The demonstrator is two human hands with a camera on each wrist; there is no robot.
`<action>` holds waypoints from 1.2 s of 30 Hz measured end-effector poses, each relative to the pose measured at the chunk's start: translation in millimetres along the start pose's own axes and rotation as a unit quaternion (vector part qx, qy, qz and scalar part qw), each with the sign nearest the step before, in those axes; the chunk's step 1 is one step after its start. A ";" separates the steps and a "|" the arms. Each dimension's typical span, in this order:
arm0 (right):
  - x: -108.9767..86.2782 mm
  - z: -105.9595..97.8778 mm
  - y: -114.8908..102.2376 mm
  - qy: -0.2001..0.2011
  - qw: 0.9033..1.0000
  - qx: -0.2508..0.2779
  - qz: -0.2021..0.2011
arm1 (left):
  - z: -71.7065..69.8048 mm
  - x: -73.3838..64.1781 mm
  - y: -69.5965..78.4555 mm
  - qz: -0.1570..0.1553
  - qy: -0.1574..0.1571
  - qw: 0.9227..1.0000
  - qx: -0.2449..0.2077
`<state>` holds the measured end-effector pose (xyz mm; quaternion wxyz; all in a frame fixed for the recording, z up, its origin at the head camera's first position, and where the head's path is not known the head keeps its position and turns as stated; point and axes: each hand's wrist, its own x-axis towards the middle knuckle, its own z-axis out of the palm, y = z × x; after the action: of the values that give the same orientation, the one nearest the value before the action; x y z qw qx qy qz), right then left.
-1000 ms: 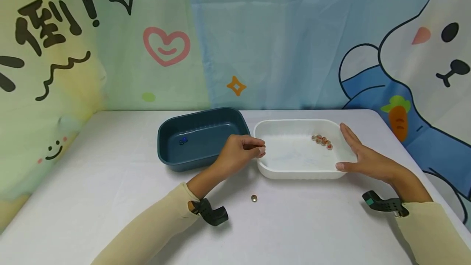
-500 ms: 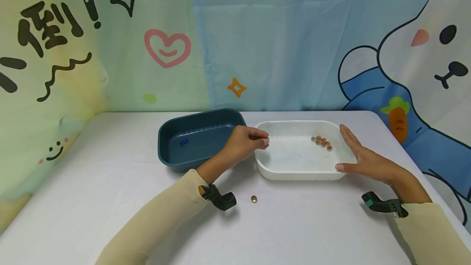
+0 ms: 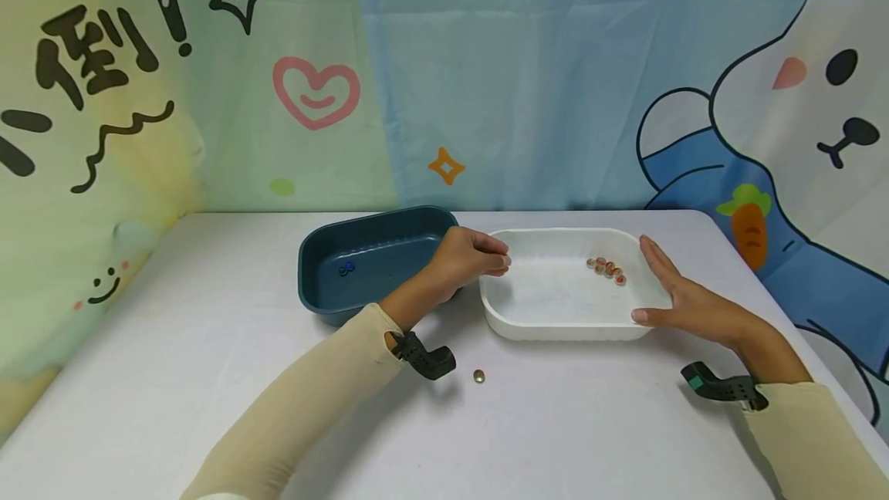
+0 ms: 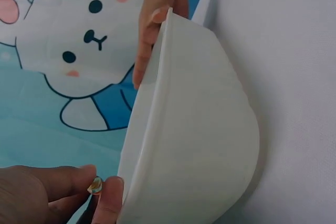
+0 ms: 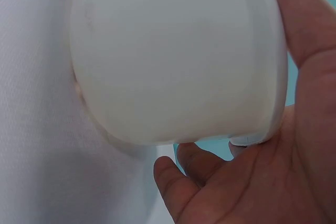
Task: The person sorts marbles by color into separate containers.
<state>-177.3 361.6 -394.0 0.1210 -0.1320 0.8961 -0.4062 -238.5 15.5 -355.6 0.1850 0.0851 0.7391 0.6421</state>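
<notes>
Over the left rim of the white plastic tub (image 3: 556,315), my left hand (image 3: 467,259) pinches a marble (image 4: 95,186) between thumb and fingertip. The left wrist view shows it as clear glass with orange and green colouring. My right hand (image 3: 694,303) rests on the tub's right end, fingers fairly straight along the outside and thumb at the near rim. In the right wrist view the palm lies close to the tub's outer wall (image 5: 178,61). Inside the tub, several orange-patterned marbles (image 3: 609,268) lie in a row near the right end.
A dark blue tub (image 3: 375,307) stands to the left of the white one, with a few blue marbles (image 3: 346,268) inside. One brownish marble (image 3: 479,376) lies on the white table (image 3: 556,430) in front. A printed cloth (image 3: 542,83) hangs behind.
My left hand has moved slightly right and away from me, to over the white tub's left rim. The right hand has stayed on the tub's right end.
</notes>
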 end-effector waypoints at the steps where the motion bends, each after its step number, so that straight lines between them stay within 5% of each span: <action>1: -0.2 0.1 -0.5 0.000 1.000 0.000 0.002 | -0.1 0.4 -0.4 0.002 0.000 1.000 0.000; 18: -0.6 -1.7 -1.9 -0.002 1.000 -0.008 0.006 | -4.1 -2.1 -7.3 0.046 -0.027 0.998 0.025; 24: -1.1 -0.6 -2.5 -0.004 1.000 -0.007 0.011 | -4.5 -12.9 -7.9 0.046 -0.075 0.996 0.014; 27: -1.6 -0.8 -3.6 -0.002 1.000 -0.009 0.012 | -4.8 -21.2 -8.0 0.067 -0.092 0.993 0.043; 36: -3.0 -1.2 -4.4 -0.004 1.000 -0.006 0.014 | -9.5 -37.5 -10.9 0.115 -0.085 0.986 0.085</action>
<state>-174.3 360.6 -389.6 0.1294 -0.1223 0.8999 -0.3982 -206.6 -8.6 -359.0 0.1644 0.2397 0.7577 0.5843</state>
